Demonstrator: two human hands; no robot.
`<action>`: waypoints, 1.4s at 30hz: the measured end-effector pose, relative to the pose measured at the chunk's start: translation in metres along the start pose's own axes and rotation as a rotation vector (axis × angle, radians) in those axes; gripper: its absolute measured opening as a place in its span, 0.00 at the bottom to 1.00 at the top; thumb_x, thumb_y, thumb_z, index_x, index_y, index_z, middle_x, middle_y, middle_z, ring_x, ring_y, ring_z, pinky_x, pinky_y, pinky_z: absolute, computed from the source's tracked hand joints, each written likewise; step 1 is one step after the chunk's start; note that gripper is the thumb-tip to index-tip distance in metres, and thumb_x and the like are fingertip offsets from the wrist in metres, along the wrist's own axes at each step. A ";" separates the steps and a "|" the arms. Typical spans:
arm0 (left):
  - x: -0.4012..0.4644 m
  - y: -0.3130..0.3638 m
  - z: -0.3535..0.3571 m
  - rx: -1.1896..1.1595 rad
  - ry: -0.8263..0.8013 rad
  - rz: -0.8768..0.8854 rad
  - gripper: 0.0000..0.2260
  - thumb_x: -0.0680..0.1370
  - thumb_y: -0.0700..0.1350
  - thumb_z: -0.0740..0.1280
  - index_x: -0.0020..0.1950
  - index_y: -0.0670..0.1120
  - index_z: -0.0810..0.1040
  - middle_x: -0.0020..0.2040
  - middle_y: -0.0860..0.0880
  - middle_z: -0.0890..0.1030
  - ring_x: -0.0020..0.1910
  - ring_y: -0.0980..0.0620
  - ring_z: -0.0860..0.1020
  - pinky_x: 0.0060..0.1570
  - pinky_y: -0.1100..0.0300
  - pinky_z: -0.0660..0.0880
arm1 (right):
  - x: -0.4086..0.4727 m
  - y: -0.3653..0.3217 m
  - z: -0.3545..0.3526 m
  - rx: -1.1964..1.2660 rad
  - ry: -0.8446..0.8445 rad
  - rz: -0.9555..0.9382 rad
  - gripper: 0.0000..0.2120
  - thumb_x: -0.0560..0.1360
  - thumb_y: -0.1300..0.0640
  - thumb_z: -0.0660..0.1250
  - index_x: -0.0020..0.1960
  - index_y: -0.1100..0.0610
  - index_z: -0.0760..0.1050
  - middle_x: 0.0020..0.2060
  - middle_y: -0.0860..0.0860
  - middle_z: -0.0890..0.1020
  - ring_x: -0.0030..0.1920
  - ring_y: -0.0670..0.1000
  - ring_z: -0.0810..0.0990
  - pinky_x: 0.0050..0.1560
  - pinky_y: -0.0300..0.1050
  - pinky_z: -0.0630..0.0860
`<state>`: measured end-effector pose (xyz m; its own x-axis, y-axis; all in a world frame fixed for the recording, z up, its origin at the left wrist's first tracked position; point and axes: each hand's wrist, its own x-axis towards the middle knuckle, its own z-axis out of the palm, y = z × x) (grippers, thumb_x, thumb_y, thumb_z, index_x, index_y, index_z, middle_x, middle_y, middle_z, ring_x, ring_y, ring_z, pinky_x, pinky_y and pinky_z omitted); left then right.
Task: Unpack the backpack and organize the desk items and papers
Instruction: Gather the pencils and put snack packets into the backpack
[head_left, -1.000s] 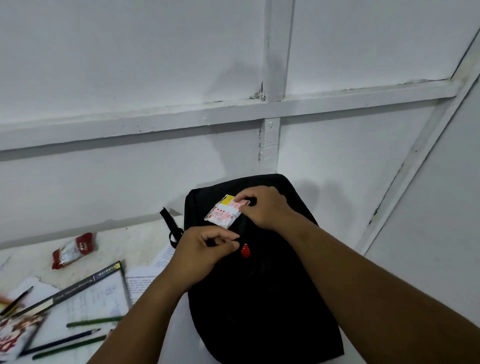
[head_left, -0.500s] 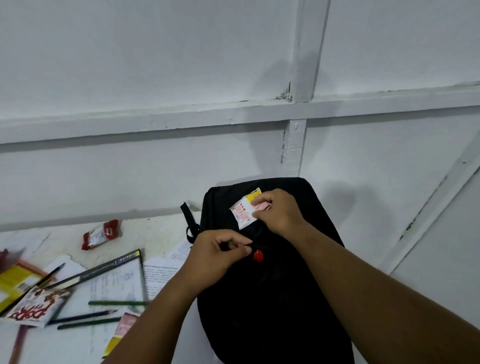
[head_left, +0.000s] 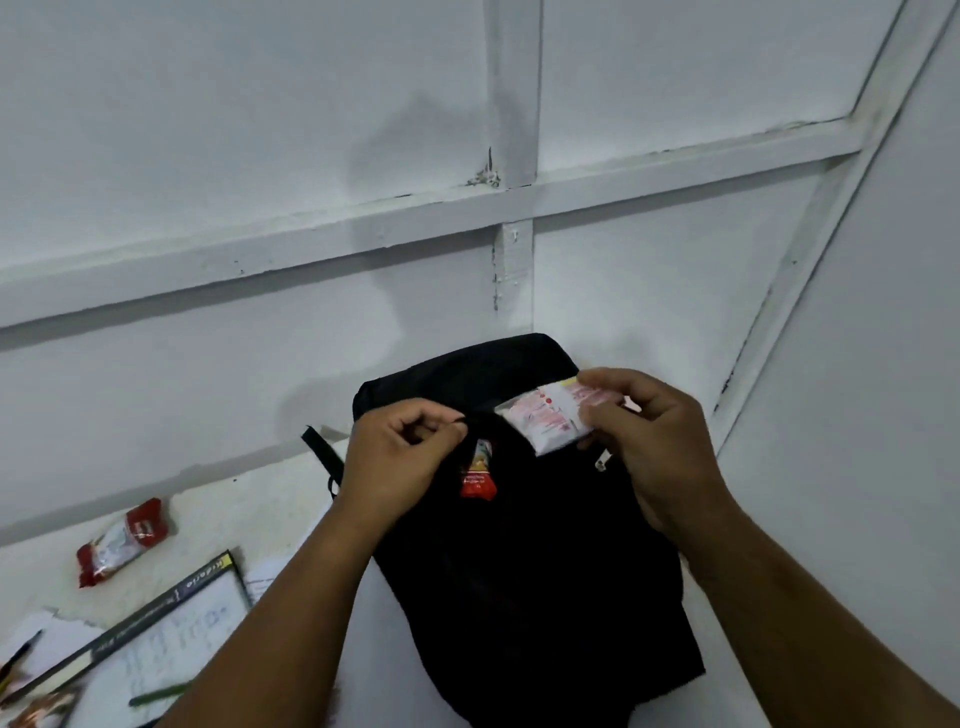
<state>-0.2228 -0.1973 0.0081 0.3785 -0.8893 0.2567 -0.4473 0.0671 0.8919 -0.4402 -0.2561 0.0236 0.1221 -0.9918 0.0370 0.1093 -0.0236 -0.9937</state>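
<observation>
Nearest the camera two bare forearms rise from the bottom edge toward a black backpack (head_left: 524, 571) that lies on the white table (head_left: 249, 509) with its top end propped against the white panelled wall (head_left: 260, 156); at the lower left corner, partly cut off by the frame, lie a green pencil (head_left: 158, 693), a dark pencil (head_left: 18, 660) and a printed wrapper (head_left: 39, 709); just beyond them a dark-spined book (head_left: 156, 618) rests slantwise over loose papers (head_left: 265, 574); farther back on the table, well apart from the backpack, sits a red and white snack packet (head_left: 122, 540).

The left hand (head_left: 395, 462) is over the upper left of the backpack; its fingers (head_left: 441, 423) are curled together, thumb against forefinger, pinching something dark and small at the bag's opening, what exactly cannot be told; just below that pinch a small red sachet (head_left: 479, 475) shows against the black fabric, and whether it hangs from the opening or lies on the bag cannot be told.

The right hand (head_left: 660, 457) is at the upper right of the backpack; its fingers are clamped on a white sachet with red print (head_left: 545, 421), thumb on the near face, the other fingers behind; the sachet is tilted and held over the bag's top; a small white tab (head_left: 602, 462) shows beneath the hand; a black strap (head_left: 322, 452) juts from the backpack's left side.
</observation>
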 end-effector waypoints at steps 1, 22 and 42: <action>0.004 0.003 -0.001 0.003 -0.008 0.012 0.06 0.72 0.39 0.76 0.41 0.50 0.86 0.34 0.56 0.84 0.34 0.62 0.79 0.38 0.72 0.73 | -0.011 -0.003 -0.005 0.004 -0.018 0.032 0.14 0.73 0.71 0.68 0.43 0.53 0.86 0.46 0.50 0.86 0.46 0.52 0.86 0.46 0.49 0.83; 0.010 0.019 -0.024 -0.038 -0.192 0.024 0.06 0.72 0.38 0.77 0.40 0.50 0.86 0.32 0.51 0.84 0.27 0.57 0.78 0.30 0.63 0.75 | -0.043 0.077 0.087 -0.091 -0.068 0.220 0.13 0.76 0.65 0.66 0.54 0.53 0.85 0.47 0.49 0.87 0.50 0.50 0.85 0.59 0.50 0.80; -0.038 -0.003 0.001 -0.002 -0.118 -0.151 0.07 0.75 0.39 0.74 0.48 0.51 0.86 0.42 0.53 0.86 0.43 0.59 0.83 0.46 0.70 0.76 | -0.067 0.067 0.021 -0.751 -0.351 -0.182 0.18 0.79 0.56 0.64 0.68 0.44 0.75 0.59 0.42 0.77 0.61 0.40 0.75 0.65 0.38 0.71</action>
<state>-0.2369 -0.1636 -0.0045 0.3435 -0.9362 0.0749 -0.3914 -0.0702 0.9175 -0.4203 -0.1887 -0.0430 0.4786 -0.8710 0.1109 -0.5121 -0.3795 -0.7706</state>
